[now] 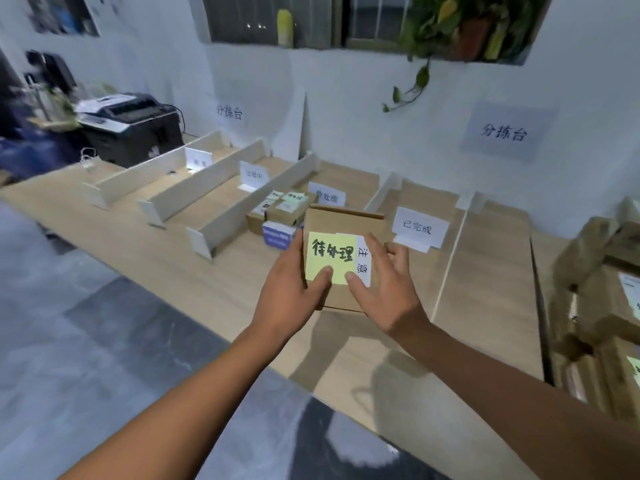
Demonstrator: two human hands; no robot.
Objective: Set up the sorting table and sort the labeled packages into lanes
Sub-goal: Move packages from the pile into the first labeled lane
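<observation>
A small cardboard box (341, 221) with a yellow-green sticky label (329, 254) and a white label beside it is held above the wooden sorting table (194, 268). My left hand (294, 289) grips its left side, thumb on the yellow label. My right hand (384, 289) holds its right side, thumb on the label's lower corner. Just behind the box, several small labelled packages (280, 213) sit piled in a lane in front of a white lane card (327, 194).
White divider boards (249, 202) split the table into lanes, each with a standing white card; one (419, 228) stands right of the box. More cardboard boxes (602, 289) are stacked at the far right. A printer (131, 129) stands at back left. The floor lies left.
</observation>
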